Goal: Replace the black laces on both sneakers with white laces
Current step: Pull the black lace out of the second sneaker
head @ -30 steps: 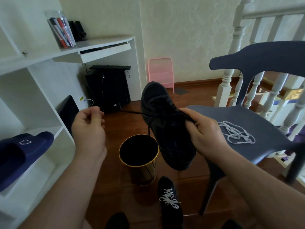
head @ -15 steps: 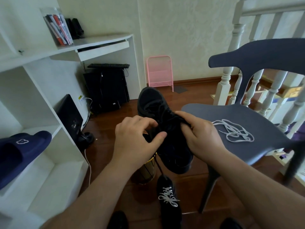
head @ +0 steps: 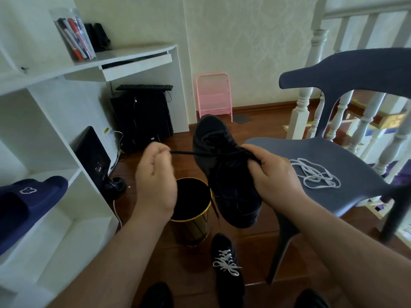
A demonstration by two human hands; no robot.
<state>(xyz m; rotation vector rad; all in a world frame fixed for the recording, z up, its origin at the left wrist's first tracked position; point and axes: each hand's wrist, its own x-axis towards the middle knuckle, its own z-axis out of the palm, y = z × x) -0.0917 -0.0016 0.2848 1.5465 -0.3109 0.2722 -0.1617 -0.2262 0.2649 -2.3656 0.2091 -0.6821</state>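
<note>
A black sneaker (head: 224, 172) is held in the air, toe pointing away, above a black bin with a gold rim (head: 193, 207). The right hand (head: 274, 177) grips its side with curled fingers. A black lace (head: 195, 153) runs taut from the sneaker to the left hand (head: 155, 178), whose fingers pinch its end. A loose white lace (head: 315, 173) lies in a heap on the seat of the grey-blue chair (head: 347, 165), just beside the right hand. On the wooden floor (head: 262, 121) below stands a second sneaker (head: 228, 267) with white laces.
</note>
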